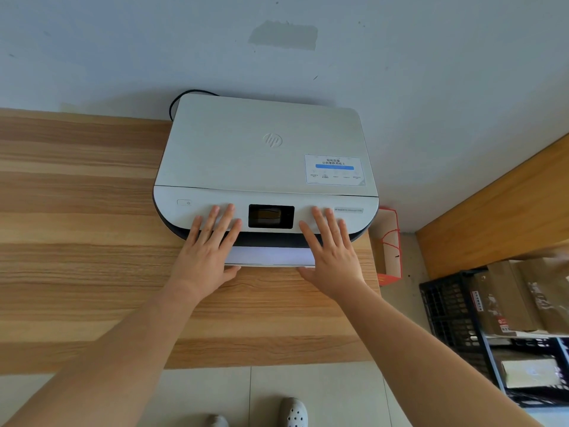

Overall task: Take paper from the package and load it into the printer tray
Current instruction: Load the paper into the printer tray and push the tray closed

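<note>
A white HP printer (261,149) with a dark screen sits on the wooden table (77,241) against the wall. Its paper tray (271,256) sticks out a little at the front, with white paper showing on top. My left hand (209,251) lies flat with fingers spread on the printer's front panel left of the screen, its thumb at the tray's left front edge. My right hand (331,251) mirrors it right of the screen, thumb at the tray's right front edge. No paper package is in view.
A black cable (177,101) loops behind the printer. A red-and-white paper bag (389,245) stands between the table and a wooden unit (492,204) on the right. A black crate with brown packages (508,303) sits on a shelf at lower right.
</note>
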A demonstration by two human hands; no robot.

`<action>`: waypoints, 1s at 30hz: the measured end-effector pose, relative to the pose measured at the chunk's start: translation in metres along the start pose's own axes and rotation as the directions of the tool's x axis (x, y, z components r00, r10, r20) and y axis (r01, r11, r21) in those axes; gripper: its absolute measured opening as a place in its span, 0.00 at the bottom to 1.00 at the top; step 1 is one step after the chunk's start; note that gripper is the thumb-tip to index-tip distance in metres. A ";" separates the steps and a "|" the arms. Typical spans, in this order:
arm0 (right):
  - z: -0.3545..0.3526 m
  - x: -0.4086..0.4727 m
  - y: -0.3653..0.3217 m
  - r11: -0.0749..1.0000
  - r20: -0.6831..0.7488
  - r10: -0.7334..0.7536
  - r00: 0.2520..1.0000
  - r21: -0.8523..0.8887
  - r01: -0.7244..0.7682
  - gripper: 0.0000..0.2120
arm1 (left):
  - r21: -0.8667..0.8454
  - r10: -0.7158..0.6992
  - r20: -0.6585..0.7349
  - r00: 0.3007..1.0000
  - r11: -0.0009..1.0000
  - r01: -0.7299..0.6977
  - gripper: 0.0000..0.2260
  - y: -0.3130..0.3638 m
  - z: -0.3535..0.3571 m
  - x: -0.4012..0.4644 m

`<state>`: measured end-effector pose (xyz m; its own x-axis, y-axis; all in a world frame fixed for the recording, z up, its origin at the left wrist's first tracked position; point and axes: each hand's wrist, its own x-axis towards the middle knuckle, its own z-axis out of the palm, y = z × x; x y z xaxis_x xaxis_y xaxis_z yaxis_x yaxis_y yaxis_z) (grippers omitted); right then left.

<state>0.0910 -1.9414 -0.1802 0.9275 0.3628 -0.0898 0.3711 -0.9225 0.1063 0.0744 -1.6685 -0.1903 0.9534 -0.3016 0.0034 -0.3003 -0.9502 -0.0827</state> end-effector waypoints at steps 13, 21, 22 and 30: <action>0.012 0.004 -0.004 0.999 -0.146 0.006 0.989 0.046 0.000 0.40 | -0.030 0.001 -0.097 0.995 1.000 -0.004 0.40 0.001 0.007 0.003; 0.021 0.008 -0.004 0.998 -0.231 0.018 0.973 0.056 -0.005 0.39 | -0.021 0.000 -0.152 0.988 1.000 -0.004 0.39 0.001 0.014 0.006; 0.023 0.008 -0.004 0.998 -0.243 0.017 0.970 0.056 -0.004 0.38 | -0.020 -0.001 -0.157 0.988 1.000 -0.002 0.39 0.001 0.016 0.006; 0.036 0.015 -0.002 0.999 -0.355 0.021 0.935 0.053 -0.002 0.34 | 0.011 0.016 -0.272 0.962 1.000 -0.013 0.33 -0.004 0.029 0.011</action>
<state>0.1030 -1.9392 -0.2175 0.8904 0.3665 0.2699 0.3661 -0.9290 0.0537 0.0864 -1.6656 -0.2190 0.9050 -0.3264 0.2728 -0.3126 -0.9452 -0.0939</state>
